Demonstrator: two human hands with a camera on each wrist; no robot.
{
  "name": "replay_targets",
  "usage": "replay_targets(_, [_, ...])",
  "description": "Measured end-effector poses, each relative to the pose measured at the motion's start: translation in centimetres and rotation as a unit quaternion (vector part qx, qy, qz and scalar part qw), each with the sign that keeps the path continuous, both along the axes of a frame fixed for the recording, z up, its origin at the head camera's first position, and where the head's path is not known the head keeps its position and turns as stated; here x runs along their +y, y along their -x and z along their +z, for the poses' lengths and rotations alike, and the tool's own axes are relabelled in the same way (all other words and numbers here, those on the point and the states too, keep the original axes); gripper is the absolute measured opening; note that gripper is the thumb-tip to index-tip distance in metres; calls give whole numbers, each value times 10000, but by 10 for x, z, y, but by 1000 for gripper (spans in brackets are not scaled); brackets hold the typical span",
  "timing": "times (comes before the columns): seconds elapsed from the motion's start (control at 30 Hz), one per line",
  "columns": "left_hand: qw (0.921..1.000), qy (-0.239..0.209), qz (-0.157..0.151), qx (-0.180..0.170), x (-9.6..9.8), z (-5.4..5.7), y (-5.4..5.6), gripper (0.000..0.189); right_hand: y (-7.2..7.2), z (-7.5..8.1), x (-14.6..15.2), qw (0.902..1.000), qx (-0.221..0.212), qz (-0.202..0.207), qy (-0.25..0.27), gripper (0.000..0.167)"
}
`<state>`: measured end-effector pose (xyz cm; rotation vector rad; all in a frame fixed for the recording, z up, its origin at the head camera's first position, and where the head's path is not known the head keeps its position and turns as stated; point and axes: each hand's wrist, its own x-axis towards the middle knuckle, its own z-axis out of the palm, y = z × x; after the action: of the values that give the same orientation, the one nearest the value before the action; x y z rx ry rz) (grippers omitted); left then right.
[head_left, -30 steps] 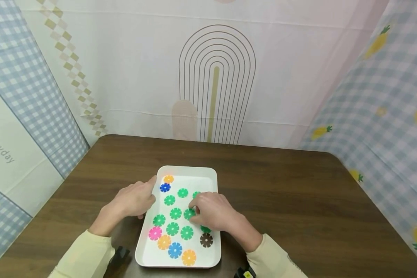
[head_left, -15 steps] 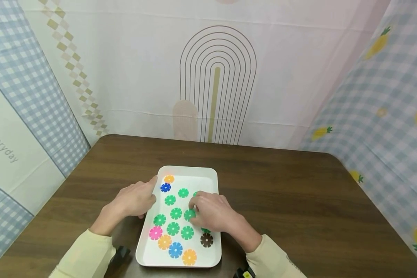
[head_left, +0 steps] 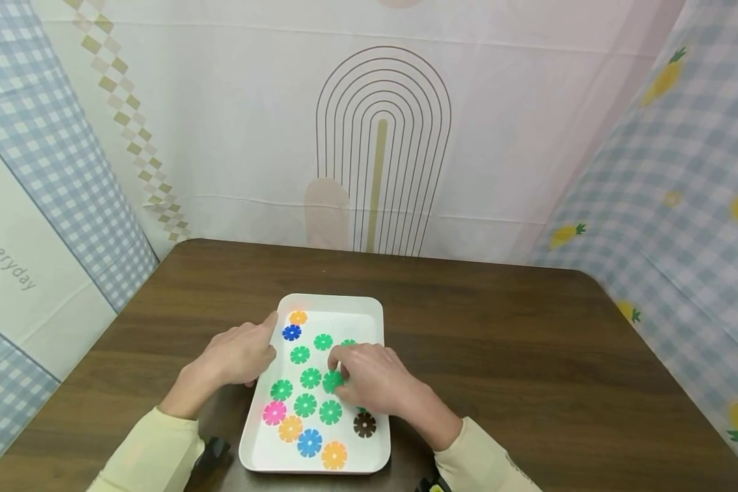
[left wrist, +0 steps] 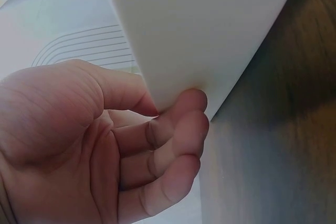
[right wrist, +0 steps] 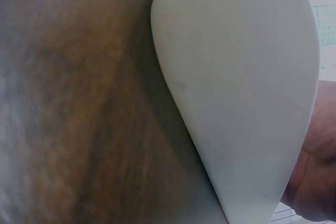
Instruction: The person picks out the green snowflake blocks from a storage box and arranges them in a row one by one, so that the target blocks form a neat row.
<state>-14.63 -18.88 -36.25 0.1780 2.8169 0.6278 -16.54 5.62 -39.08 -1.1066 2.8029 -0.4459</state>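
A white tray [head_left: 316,462] on the table holds several notched interlocking discs, many green. My left hand [head_left: 241,350] grips the tray's left rim; in the left wrist view its thumb goes over the wall and its curled fingers press the outside. Above the tray's right half, my right hand [head_left: 374,376] has thumb and index finger curled around a green interlocking disc [head_left: 332,381]. The right hand partly covers that disc and the green disc [head_left: 348,342] above it. In the right wrist view, the tray wall [right wrist: 236,77] hides most of the hand.
A dark blue disc [head_left: 292,333], a pink disc [head_left: 275,413], a light blue disc [head_left: 309,443], a brown disc [head_left: 365,425] and several orange discs lie in the tray. Brown wooden table [head_left: 498,355] surrounds it. Patterned cloth [head_left: 252,123] hangs behind.
My right hand has shifted slightly left, its index finger moving further over, and the green disc at its fingertips has moved a little left. The left hand has stayed on the rim.
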Motion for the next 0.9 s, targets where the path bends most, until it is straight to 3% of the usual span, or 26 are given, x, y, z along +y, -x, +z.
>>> replay_targets(0.47, [10000,79,-16,-47,0,1,0,71,-1,-1,0,9994,-171,139,268,24])
replay_targets(0.9, [9999,93,-50,-43,0,0,0,71,1,-2,0,9940,-806,165,718,25])
